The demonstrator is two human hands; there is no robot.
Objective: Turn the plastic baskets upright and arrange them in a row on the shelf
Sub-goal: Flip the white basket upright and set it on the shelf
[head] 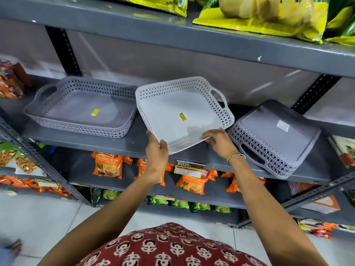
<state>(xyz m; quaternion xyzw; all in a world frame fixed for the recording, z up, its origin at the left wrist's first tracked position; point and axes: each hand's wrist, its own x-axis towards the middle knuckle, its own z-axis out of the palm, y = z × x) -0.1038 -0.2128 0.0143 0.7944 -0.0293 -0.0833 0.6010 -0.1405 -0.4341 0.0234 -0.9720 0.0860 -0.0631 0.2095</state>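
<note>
While the grey basket [80,110] at nine o'clock already sits upright on the shelf [123,144], the white basket [182,116] at centre tilts — left hand [156,150] pinching its near corner, right hand [221,141] fingers curled over the rim — for settling alongside. At three o'clock, an overturned basket [274,139] waits.

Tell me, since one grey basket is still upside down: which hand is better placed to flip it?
Right hand, probably: it lies beside the upside-down grey basket, while the left hand grips the white basket's far corner.

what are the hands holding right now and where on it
The white basket, by its near edge: left hand at the near corner, right hand farther along that rim.
</note>
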